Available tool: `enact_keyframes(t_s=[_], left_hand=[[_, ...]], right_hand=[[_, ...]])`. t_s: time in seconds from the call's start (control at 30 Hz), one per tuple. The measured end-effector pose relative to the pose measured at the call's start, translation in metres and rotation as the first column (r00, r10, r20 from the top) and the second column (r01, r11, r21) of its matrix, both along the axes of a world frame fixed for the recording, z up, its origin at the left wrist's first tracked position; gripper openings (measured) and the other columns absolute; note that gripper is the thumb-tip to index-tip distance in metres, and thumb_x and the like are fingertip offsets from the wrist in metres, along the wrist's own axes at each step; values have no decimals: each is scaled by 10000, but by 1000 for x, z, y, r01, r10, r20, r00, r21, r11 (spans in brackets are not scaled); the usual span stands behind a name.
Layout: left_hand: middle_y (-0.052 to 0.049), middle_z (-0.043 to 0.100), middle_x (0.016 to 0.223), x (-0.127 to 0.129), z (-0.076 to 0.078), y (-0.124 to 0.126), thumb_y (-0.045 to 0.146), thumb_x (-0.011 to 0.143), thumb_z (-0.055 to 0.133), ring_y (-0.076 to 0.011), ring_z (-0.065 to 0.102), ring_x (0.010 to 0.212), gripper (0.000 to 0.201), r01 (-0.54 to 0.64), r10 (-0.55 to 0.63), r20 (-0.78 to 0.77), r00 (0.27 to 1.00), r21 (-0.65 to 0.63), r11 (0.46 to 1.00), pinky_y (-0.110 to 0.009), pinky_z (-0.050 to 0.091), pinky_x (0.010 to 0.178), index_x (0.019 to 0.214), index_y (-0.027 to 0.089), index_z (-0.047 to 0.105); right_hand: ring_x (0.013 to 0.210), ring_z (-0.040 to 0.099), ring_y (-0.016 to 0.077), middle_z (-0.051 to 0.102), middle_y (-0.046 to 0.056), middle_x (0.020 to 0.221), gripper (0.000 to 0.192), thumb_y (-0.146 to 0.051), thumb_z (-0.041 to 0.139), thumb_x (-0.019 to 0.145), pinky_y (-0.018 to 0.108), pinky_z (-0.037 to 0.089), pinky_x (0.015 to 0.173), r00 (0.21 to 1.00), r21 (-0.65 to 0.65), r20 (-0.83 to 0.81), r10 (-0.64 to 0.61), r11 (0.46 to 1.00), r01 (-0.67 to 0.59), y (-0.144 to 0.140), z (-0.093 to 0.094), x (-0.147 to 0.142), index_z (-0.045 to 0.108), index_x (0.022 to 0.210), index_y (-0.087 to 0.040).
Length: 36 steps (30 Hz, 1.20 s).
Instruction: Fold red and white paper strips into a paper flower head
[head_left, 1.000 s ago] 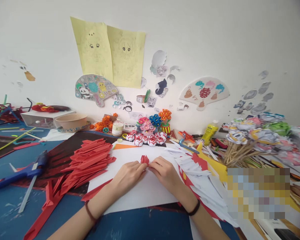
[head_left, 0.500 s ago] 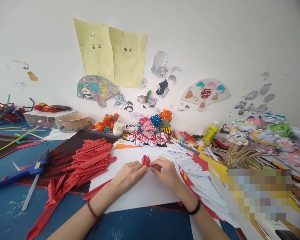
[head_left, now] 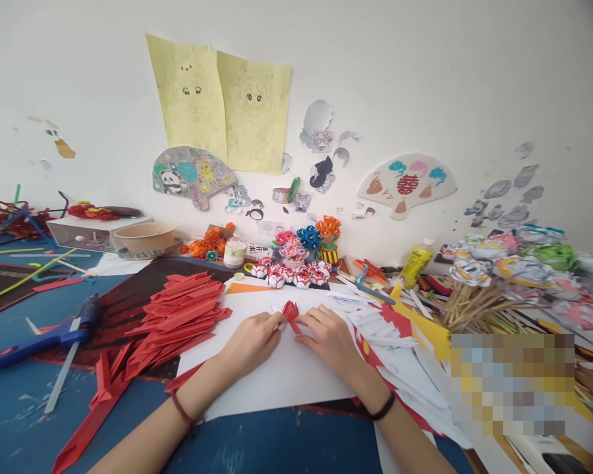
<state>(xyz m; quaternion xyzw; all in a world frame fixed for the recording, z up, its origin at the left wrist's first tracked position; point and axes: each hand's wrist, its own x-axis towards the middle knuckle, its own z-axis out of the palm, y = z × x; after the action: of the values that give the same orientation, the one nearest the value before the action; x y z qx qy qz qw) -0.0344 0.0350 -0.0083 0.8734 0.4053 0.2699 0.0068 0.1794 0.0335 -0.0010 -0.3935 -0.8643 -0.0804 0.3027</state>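
A small folded red paper piece is pinched between both of my hands above a white sheet on the table. My left hand holds its left side with the fingertips. My right hand grips its right side. A heap of folded red paper strips lies just left of the sheet. A pile of white and red folded pieces lies to the right.
A blue glue gun lies at the left. Finished red-and-white paper flowers and small flower pots stand by the wall. A yellow glue bottle, a bowl and paper flowers on sticks crowd the back and right.
The red piece has been turned and pressed lower between my fingertips. Both hands shifted slightly away from me over the white sheet.
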Motion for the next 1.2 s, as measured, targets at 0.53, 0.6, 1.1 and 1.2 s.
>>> enact_keyframes(t_s=[0.53,0.6,1.1,1.2], left_hand=[[10,699,796,3,3,2,117,810,464,-137,622,697,214,127,9,419,908,-296,947,-246,459,666,951,197,604],[9,696,792,3,3,2,118,811,465,-139,622,702,213,126,11,415,910,-301,945,-248,459,668,953,195,605],[-66,640,997,10,20,-15,198,909,451,-216,561,890,225,-41,33,76,997,112,993,-341,401,756,1080,224,596],[-77,623,1063,11,27,-21,215,908,460,-245,526,926,236,-41,46,-13,999,252,967,-387,354,769,1096,235,602]], right_hand=[[832,545,200,680,45,882,84,-240,660,881,332,413,715,995,163,-63,72,985,-61,-3,8,-1,702,952,-227],[825,545,196,682,44,867,88,-234,640,895,331,414,710,994,164,-68,83,984,-71,-3,9,-1,702,958,-227],[731,519,186,618,36,737,159,-104,497,858,321,381,656,989,219,-144,25,976,7,-5,2,-9,592,763,-188],[702,506,179,589,28,700,179,-102,487,862,311,377,640,981,182,-194,25,983,11,-6,1,-11,557,724,-192]])
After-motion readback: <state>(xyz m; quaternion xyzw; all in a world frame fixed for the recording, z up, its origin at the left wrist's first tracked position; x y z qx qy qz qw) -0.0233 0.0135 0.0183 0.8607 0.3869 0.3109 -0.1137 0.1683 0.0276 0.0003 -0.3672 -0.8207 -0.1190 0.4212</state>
